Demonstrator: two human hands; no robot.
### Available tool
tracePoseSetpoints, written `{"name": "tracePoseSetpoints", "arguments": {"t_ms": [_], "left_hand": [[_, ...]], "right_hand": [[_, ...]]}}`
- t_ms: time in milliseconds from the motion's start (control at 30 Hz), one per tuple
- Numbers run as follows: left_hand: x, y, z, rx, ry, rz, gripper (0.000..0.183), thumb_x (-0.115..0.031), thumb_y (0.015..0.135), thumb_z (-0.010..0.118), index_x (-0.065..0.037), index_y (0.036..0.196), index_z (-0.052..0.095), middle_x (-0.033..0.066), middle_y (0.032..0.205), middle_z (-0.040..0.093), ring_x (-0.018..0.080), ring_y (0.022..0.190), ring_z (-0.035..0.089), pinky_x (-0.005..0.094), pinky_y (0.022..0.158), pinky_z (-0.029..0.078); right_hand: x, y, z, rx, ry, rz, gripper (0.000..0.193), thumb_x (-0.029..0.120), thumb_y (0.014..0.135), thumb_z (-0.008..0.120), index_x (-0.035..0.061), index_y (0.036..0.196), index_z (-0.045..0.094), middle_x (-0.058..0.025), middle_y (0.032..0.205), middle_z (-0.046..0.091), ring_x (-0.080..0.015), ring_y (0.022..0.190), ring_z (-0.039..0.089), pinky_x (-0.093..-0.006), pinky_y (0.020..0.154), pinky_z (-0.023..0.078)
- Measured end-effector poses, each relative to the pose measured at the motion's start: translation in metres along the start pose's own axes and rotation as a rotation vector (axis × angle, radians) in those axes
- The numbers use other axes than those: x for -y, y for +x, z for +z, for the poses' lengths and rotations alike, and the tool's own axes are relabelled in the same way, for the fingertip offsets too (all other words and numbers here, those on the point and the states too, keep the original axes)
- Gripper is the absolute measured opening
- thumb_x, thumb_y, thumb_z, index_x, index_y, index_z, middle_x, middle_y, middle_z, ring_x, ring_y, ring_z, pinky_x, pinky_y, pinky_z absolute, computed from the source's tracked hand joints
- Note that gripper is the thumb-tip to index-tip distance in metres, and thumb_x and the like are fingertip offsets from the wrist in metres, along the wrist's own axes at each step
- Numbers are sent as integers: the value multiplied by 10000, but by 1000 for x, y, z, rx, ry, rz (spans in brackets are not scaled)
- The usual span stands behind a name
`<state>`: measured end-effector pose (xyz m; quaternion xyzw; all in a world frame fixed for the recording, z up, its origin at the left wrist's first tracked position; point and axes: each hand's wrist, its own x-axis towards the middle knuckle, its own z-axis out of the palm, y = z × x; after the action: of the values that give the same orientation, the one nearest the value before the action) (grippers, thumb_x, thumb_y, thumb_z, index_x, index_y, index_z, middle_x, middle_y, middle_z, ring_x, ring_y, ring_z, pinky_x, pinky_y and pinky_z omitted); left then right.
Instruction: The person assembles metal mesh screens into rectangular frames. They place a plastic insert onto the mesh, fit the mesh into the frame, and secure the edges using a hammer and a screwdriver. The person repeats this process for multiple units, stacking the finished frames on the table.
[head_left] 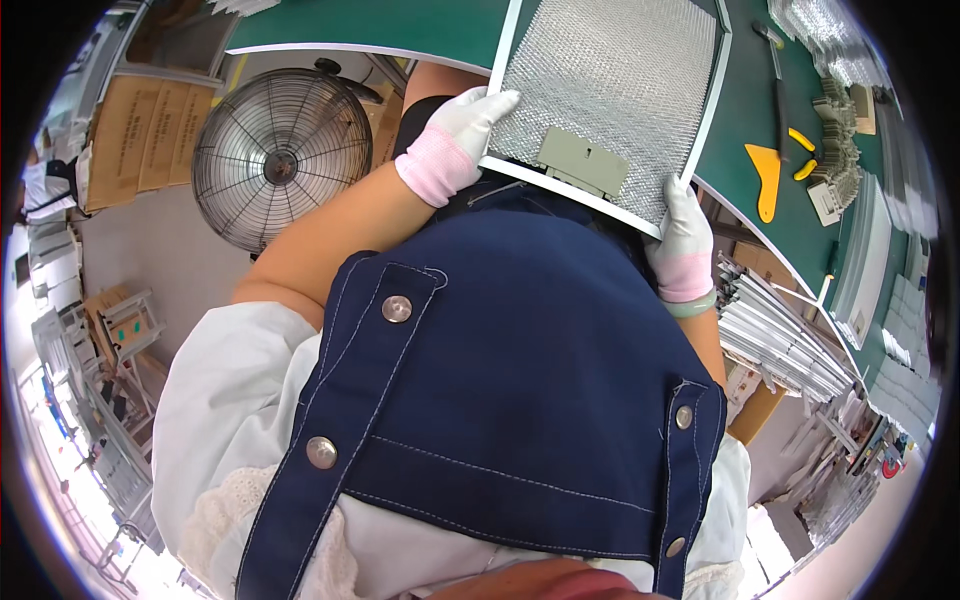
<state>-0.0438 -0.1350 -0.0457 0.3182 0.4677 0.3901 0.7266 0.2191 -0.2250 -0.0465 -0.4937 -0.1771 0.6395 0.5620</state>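
Observation:
Between my two gloved hands is a metal mesh filter panel (pixel 610 70) in a thin white frame. My left hand (pixel 467 122) grips the frame's near left corner, thumb laid over the edge. On the near right corner, my right hand (pixel 685 222) is closed round the frame, its fingers partly hidden below. A flat grey-green plastic piece (pixel 583 160) sits on the mesh at the near edge of the frame. The panel's near end juts past the table edge toward my apron, while its far part lies over the green table top (pixel 400 22).
Right of the panel lie a hammer (pixel 781 105), an orange scraper (pixel 765 180), yellow-handled pliers (pixel 803 155) and a row of grey-green plastic pieces (pixel 838 120). White frame strips (pixel 780 330) are stacked below the table. A floor fan (pixel 283 160) stands at the left beside cardboard boxes (pixel 150 140).

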Motion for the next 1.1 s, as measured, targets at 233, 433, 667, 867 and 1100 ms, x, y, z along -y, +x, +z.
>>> {"name": "tracePoseSetpoints", "arguments": {"t_ms": [233, 433, 667, 867, 1100], "left_hand": [[8, 16, -12, 73, 83, 9, 284, -145, 980, 545, 36, 1197, 572, 97, 1118, 641, 169, 1040, 613, 310, 936, 491], [1, 11, -9, 388, 17, -186, 330, -193, 1000, 546, 40, 1233, 573, 105, 1180, 651, 173, 1066, 629, 303, 958, 494], [6, 6, 9, 96, -47, -113, 294, -177, 943, 621, 34, 1148, 614, 94, 1091, 668, 168, 1030, 632, 301, 934, 493], [-1, 18, 4, 236, -95, -125, 311, -156, 927, 616, 28, 1178, 610, 88, 1100, 670, 170, 1024, 634, 312, 927, 499], [-13, -3, 5, 255, 86, -118, 404, -203, 988, 568, 20, 1318, 503, 104, 1196, 633, 203, 1152, 613, 357, 1010, 488]], "right_hand": [[-12, 7, -9, -10, -99, -70, 304, 207, 1020, 516, -19, 1220, 551, -86, 1088, 639, -161, 976, 628, -295, 888, 500], [-3, 3, 3, -194, -16, -122, 257, 211, 990, 565, -1, 1130, 601, -49, 989, 636, -132, 899, 602, -283, 841, 479], [-7, 11, -3, -134, 117, -40, 250, 154, 990, 548, 13, 1191, 596, -92, 1141, 647, -211, 1022, 635, -371, 940, 512], [9, 12, 4, -89, 161, 50, 223, 124, 962, 585, 28, 1162, 596, -104, 1075, 652, -225, 990, 651, -381, 896, 540], [14, 6, 2, 26, -40, 47, 252, 138, 976, 570, -7, 1182, 576, -122, 1088, 661, -215, 965, 668, -351, 848, 563]]}}
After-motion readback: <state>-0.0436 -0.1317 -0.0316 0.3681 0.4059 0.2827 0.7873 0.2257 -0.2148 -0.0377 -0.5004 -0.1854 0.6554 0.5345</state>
